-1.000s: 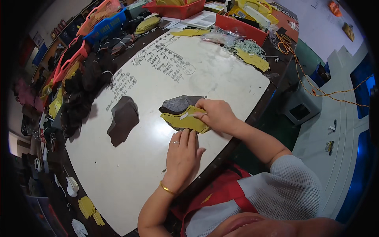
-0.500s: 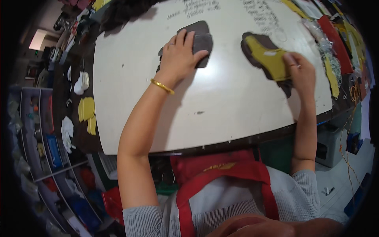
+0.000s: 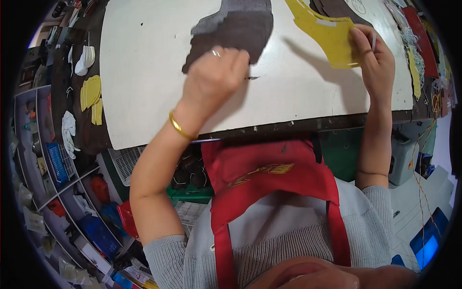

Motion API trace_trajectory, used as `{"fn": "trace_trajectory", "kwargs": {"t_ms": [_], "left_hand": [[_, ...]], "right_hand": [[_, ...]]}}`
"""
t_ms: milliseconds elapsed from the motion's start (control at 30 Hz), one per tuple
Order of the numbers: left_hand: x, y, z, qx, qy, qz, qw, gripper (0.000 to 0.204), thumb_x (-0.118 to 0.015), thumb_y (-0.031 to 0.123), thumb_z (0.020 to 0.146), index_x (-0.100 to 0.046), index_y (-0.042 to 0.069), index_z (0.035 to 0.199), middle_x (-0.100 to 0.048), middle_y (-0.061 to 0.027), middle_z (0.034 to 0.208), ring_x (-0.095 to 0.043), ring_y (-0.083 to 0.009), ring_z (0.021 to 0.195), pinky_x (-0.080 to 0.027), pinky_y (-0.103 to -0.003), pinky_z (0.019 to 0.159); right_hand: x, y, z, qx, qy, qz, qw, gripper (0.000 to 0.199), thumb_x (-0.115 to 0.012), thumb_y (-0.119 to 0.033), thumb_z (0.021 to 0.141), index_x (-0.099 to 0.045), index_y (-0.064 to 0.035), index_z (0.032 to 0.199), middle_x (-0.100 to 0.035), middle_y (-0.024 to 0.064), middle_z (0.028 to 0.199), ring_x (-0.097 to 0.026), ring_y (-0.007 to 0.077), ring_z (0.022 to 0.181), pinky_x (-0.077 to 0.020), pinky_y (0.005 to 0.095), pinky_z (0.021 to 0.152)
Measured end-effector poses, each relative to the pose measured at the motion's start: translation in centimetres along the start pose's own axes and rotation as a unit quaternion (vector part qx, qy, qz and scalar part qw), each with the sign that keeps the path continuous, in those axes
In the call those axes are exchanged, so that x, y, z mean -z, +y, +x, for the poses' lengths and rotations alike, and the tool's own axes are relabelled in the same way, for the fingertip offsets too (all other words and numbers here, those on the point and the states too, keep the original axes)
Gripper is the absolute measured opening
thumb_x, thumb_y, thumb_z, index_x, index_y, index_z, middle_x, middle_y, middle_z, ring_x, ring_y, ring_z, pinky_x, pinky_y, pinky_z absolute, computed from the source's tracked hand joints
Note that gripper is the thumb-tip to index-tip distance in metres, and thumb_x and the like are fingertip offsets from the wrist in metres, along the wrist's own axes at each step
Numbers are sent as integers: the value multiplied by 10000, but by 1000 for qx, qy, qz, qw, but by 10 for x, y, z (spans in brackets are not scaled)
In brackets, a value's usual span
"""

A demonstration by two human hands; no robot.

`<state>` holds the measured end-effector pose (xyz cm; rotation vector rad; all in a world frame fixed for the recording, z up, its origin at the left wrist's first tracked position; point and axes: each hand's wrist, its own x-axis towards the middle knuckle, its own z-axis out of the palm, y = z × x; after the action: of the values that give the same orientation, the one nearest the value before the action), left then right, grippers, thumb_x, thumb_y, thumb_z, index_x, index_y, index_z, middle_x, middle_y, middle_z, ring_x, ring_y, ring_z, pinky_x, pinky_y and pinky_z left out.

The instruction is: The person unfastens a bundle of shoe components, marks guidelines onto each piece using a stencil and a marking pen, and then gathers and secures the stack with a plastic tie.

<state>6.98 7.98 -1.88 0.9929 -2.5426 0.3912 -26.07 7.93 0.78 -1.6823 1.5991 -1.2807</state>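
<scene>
My left hand is closed, its fingers curled over the near edge of a dark brown cut piece that lies over greyer layers. The fingertips are hidden beneath the knuckles. In my right hand, between thumb and fingers, is a flat yellow pattern template with curved sides and narrow slots. It is raised off the board and casts a shadow there. Behind the template, more dark brown cut pieces lie stacked at the upper right.
A white board covers the worktable. Yellow cut pieces, a white glove and a stack of white pieces lie along its left side. Red material and tangled cords are on the right. Compartmented shelving stands at lower left.
My left hand has curled its fingers and come nearer with the dark piece. My right hand has lifted the yellow template away from the dark pieces. The view has shifted nearer my body.
</scene>
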Motion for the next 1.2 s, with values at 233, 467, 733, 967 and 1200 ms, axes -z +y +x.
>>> {"fn": "trace_trajectory", "kwargs": {"t_ms": [233,467,733,967,1200], "left_hand": [[10,80,-17,-12,-46,-146,988,291,-658,63,739,-686,-30,1013,-694,-142,993,-661,-267,857,-553,-372,750],[28,106,-42,55,55,-231,970,311,-663,132,815,-693,-46,1068,-695,-163,1114,-670,-283,1017,-567,-399,900],[29,122,-64,172,-31,-195,965,576,-683,409,909,-628,-69,1225,-607,-245,1309,-567,-446,1226,-465,-536,1067],[25,128,-67,189,-25,-188,963,530,-687,340,923,-627,-95,1219,-624,-244,1287,-569,-443,1241,-471,-528,1072],[15,109,-57,116,55,-70,989,265,-636,46,848,-674,-19,1102,-654,-126,1054,-635,-288,989,-586,-416,872]], "right_hand": [[-20,-9,-9,16,-49,81,995,265,-603,-211,1057,-678,14,1175,-679,-8,1001,-603,45,904,-478,191,803],[-50,-25,-21,-63,-260,65,961,199,-679,-184,983,-714,3,1040,-698,10,839,-615,57,798,-502,233,740],[-74,-26,-23,15,-358,-52,932,223,-690,-223,947,-720,-22,1040,-712,116,794,-666,156,719,-523,288,702],[-77,-26,-23,41,-361,-81,928,243,-699,-244,938,-727,-32,1052,-729,124,827,-702,220,732,-537,308,700],[-72,-15,-11,57,-354,-57,932,286,-748,-285,894,-729,-66,1077,-734,132,832,-718,254,750,-546,330,705]]}}
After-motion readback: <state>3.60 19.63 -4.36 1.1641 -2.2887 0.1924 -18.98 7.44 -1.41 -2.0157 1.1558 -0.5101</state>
